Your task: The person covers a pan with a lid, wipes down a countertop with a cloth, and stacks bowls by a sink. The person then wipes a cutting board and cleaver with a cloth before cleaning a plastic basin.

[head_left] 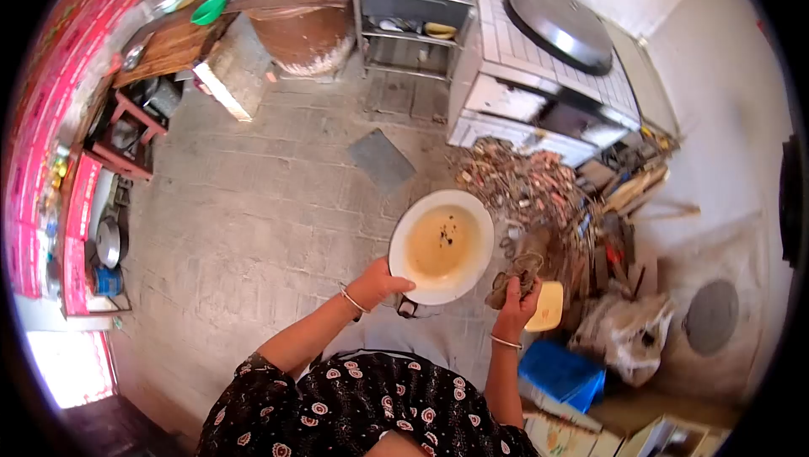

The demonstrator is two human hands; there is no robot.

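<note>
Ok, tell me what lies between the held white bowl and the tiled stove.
In the head view, a heap of loose brownish scraps lies on the floor between the bowl and stove.

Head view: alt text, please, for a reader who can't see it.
A person's left hand holds a white basin with dark specks inside; the right hand holds a brown item, hard to identify. Beyond are a scrap heap and a tiled stove with a domed lid.
</note>
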